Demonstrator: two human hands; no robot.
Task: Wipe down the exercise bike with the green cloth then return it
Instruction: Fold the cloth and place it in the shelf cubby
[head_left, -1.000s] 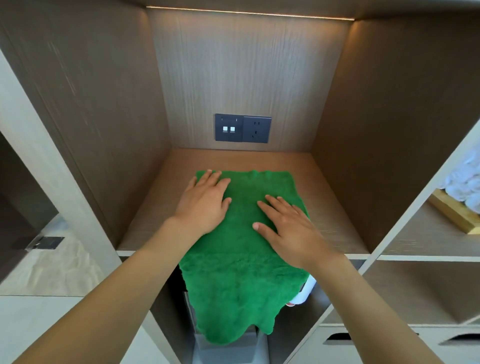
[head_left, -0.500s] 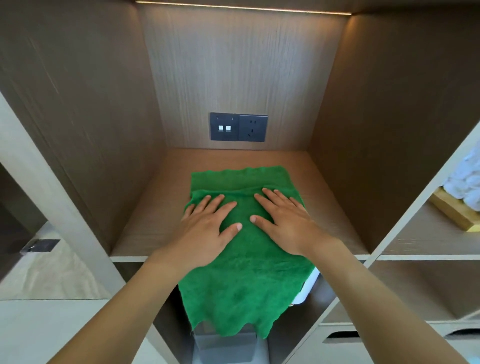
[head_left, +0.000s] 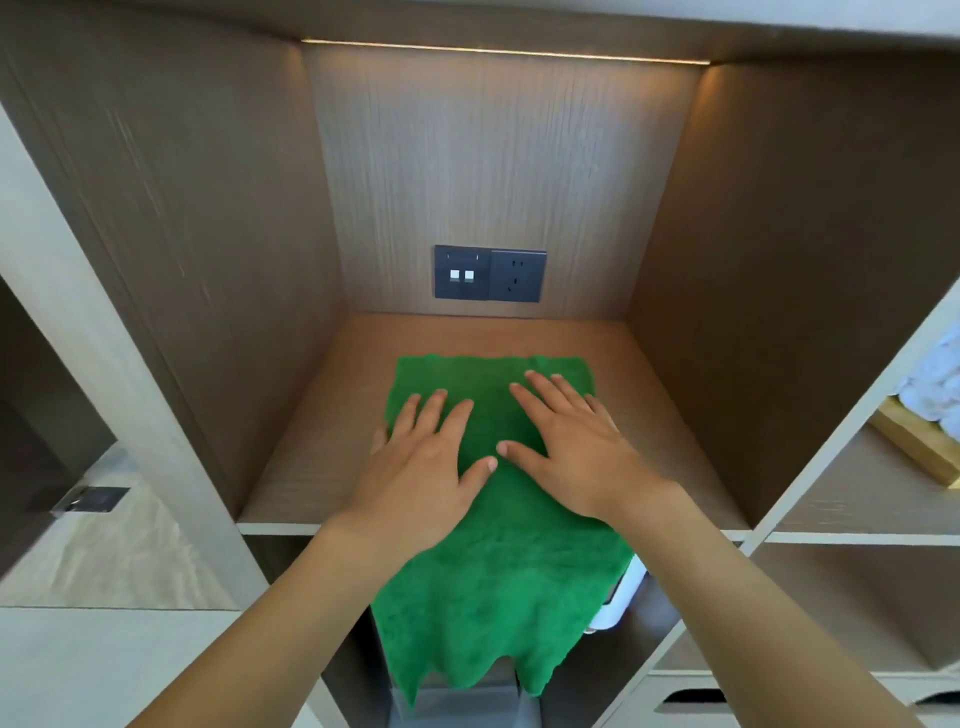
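Inside a deep, square wood-grain cubby (head_left: 691, 410) lit by a thin strip along its top edge, a fuzzy green microfibre cloth (head_left: 498, 587) lies spread on the smooth brown shelf floor, its far edge roughly straight and parallel to the back wall, stopping well short of it. Its near part spills over the pale front lip of the shelf and hangs down in a ragged, wavy hem in front of the compartment below. Both hands lie flat on the cloth with fingers straight and slightly spread, gripping nothing: the left hand (head_left: 423, 467) presses near the cloth's left edge, its little finger overlapping onto bare wood, while the right hand (head_left: 574, 457) presses the right half, the two thumbs nearly touching at the middle. A dark grey rectangular switch-and-socket plate (head_left: 490, 273) is set low in the back panel. Bare wood runs on both sides of the cloth, wider on the right, and behind it. A white rounded plastic object (head_left: 621, 597) peeks from behind the hanging cloth. On the shelf to the right, rolled white towels (head_left: 935, 379) sit on a light wooden tray (head_left: 919, 441).
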